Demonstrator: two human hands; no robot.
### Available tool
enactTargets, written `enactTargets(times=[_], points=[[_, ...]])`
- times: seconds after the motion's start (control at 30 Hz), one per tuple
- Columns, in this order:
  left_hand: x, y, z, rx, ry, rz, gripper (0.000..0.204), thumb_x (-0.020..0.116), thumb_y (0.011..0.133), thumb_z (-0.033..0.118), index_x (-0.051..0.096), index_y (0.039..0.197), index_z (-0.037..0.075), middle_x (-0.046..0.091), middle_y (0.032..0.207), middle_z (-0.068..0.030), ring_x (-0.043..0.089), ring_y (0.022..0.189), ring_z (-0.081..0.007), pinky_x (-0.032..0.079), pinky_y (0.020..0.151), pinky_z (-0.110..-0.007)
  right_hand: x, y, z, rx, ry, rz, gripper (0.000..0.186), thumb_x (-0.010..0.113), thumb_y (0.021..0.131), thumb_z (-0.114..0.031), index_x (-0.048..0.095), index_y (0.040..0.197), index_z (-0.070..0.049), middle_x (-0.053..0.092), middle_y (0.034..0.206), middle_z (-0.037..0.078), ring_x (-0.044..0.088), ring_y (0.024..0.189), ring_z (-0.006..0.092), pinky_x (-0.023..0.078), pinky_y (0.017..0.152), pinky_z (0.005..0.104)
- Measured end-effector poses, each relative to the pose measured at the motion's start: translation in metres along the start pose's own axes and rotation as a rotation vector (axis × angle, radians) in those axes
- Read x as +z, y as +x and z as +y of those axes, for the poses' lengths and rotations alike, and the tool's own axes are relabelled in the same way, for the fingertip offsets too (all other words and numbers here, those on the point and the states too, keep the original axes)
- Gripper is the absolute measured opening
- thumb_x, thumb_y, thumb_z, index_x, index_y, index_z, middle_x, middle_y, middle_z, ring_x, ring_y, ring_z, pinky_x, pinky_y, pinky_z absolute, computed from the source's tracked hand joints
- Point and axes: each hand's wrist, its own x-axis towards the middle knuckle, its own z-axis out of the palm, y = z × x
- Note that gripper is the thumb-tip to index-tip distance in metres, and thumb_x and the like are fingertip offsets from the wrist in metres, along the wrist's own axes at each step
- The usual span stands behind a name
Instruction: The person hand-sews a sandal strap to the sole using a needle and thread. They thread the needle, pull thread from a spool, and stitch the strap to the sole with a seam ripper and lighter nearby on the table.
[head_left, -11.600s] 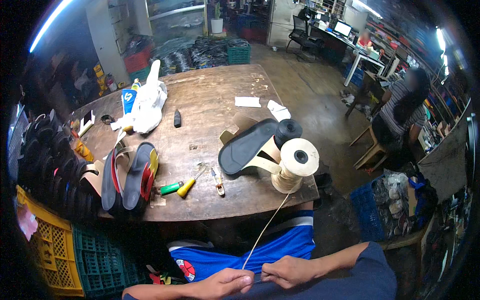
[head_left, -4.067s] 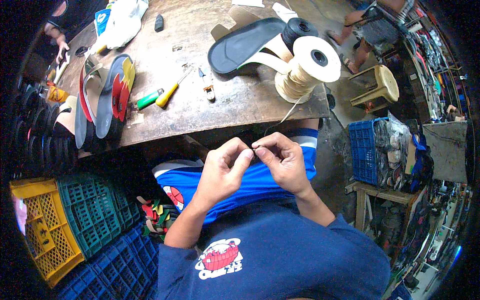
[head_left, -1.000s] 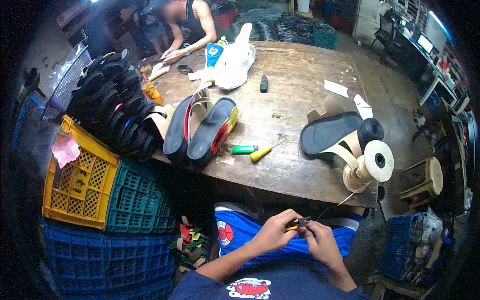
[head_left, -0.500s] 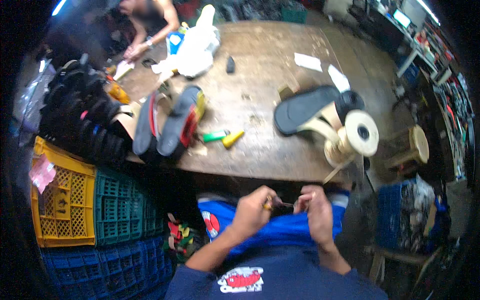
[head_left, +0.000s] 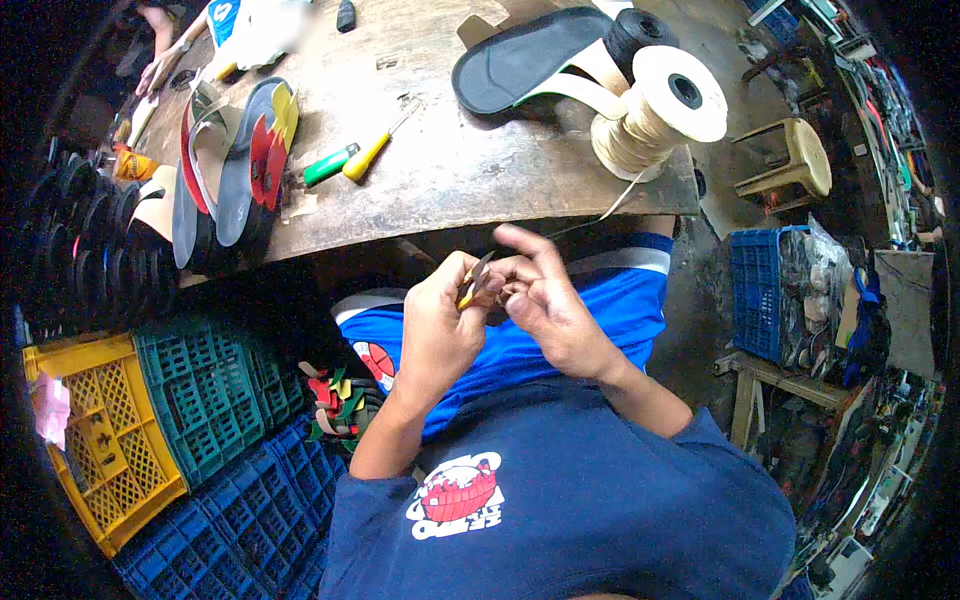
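Observation:
My left hand (head_left: 446,318) is closed around a small cutting tool with yellow handles and dark jaws (head_left: 473,282), held over my lap. My right hand (head_left: 550,318) is beside it, forefinger raised, thumb and other fingers curled at a thin cord (head_left: 600,219); what exactly they pinch is partly hidden. The cord runs up to a cream spool (head_left: 676,95) at the table's right corner. Next to that lie a black sandal (head_left: 520,55) with beige straps and a black spool (head_left: 642,35). A green lighter (head_left: 328,166) and yellow-handled awl (head_left: 365,158) lie farther left.
The wooden table (head_left: 400,210) also bears coloured-strap sandals (head_left: 245,150) and a white bag (head_left: 260,30); another person's hands (head_left: 165,55) reach in at far left. Crates (head_left: 105,430) stand left, a blue crate (head_left: 755,295) and stool (head_left: 795,165) right.
The cutting tool that lay on the table earlier is in my left hand. My hands, apart half a second ago, are together again. The view has tilted down toward my lap.

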Motion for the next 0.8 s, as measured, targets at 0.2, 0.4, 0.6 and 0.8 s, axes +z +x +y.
enactTargets(times=[0.2, 0.4, 0.6, 0.8], points=[[-0.011, 0.000, -0.005, 0.011, -0.019, -0.014, 0.016, 0.063, 0.096, 0.010, 0.057, 0.085, 0.001, 0.057, 0.065, -0.0102, 0.057, 0.060, -0.0145, 0.046, 0.058, -0.029, -0.003, -0.005, -0.001, 0.030, -0.228, 0.110, 0.012, 0.060, 0.101, -0.015, 0.059, 0.097, -0.004, 0.051, 0.080, -0.006, 0.042, 0.072, 0.0007, 0.037, 0.061, 0.0194], [-0.006, -0.002, -0.005, -0.059, -0.339, -0.046, 0.019, 0.064, 0.097, 0.010, 0.060, 0.113, 0.001, 0.062, 0.092, -0.0031, 0.060, 0.084, -0.0071, 0.049, 0.075, -0.022, -0.007, -0.007, -0.007, -0.026, -0.304, 0.258, 0.011, 0.060, 0.100, -0.014, 0.061, 0.094, -0.005, 0.049, 0.076, -0.009, 0.037, 0.066, -0.0014, 0.031, 0.055, 0.0182], [0.001, -0.001, -0.005, -0.051, -0.193, -0.053, 0.013, 0.066, 0.097, 0.014, 0.060, 0.097, 0.002, 0.061, 0.079, 0.0006, 0.052, 0.069, -0.0046, 0.044, 0.061, -0.022, -0.004, -0.010, -0.007, -0.021, -0.278, 0.263, 0.006, 0.062, 0.099, -0.010, 0.064, 0.098, -0.005, 0.048, 0.074, -0.009, 0.037, 0.062, -0.0024, 0.029, 0.052, 0.0175], [-0.003, 0.003, -0.009, -0.045, -0.365, -0.026, 0.010, 0.059, 0.099, 0.010, 0.059, 0.094, 0.002, 0.061, 0.083, -0.0016, 0.053, 0.076, -0.0046, 0.044, 0.067, -0.021, -0.007, -0.011, -0.010, -0.023, -0.317, 0.327, 0.012, 0.062, 0.099, -0.009, 0.065, 0.108, -0.003, 0.049, 0.071, -0.010, 0.036, 0.059, -0.0027, 0.028, 0.050, 0.0170]])
